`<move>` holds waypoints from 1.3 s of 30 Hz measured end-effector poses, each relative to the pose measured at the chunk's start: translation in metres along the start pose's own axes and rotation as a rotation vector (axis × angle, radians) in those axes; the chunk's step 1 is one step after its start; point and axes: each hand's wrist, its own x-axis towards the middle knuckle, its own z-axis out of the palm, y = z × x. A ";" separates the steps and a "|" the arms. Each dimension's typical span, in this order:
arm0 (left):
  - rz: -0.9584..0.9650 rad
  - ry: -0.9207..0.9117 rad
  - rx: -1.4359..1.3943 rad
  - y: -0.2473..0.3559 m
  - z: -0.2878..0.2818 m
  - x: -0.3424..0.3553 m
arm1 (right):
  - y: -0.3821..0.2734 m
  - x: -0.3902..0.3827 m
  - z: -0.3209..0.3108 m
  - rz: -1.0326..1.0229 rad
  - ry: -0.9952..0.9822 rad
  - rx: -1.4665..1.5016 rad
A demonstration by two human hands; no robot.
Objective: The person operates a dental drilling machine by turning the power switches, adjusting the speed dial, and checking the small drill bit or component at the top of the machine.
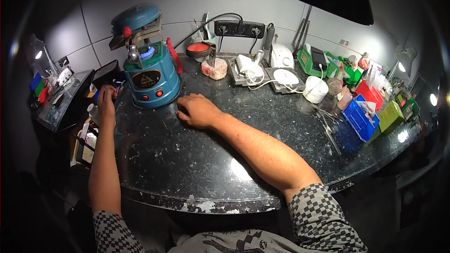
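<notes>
Machine: the blue-green machine (154, 90) stands on my dark surface (159, 159), between my hands and slightly beyond them.
Left hand: my left hand (107, 96) is left of it, apart, fingers bent; I cannot tell whether it holds anything.
Right hand: my right hand (199, 111) lies just beside its base, loosely curled, its palm hidden; I cannot tell its grip.

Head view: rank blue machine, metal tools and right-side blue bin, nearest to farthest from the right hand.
1. Blue machine: left of the right hand, close by.
2. Metal tools: well to its right.
3. Blue bin: farther right.
</notes>
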 end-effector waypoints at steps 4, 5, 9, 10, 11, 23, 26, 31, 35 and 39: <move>0.030 0.006 0.151 0.004 0.004 -0.009 | -0.001 -0.001 -0.002 -0.012 -0.012 0.025; 0.062 -0.008 0.191 0.007 0.004 -0.009 | -0.002 0.000 -0.002 -0.012 -0.016 0.031; 0.082 0.002 0.179 -0.004 0.011 -0.005 | -0.001 -0.001 -0.007 0.017 -0.027 0.020; 0.090 0.001 0.176 -0.002 0.014 -0.006 | 0.000 -0.003 -0.006 0.028 -0.014 0.030; 0.099 0.000 0.173 0.000 0.017 -0.006 | 0.002 -0.001 -0.006 0.010 -0.027 0.028; -0.010 -0.034 -0.059 -0.008 0.003 0.000 | -0.007 0.006 -0.005 0.020 -0.034 0.064; -0.053 -0.039 -0.043 0.003 0.018 -0.004 | -0.011 0.005 -0.013 0.098 -0.069 0.070; -0.018 -0.078 0.064 0.000 0.020 -0.004 | -0.012 0.009 -0.012 0.117 -0.096 0.100; 0.042 -0.058 0.131 -0.002 0.023 -0.003 | -0.013 0.012 -0.012 0.179 -0.114 0.066; 0.049 -0.084 0.141 0.002 0.028 -0.002 | -0.010 0.016 -0.011 0.151 -0.096 0.028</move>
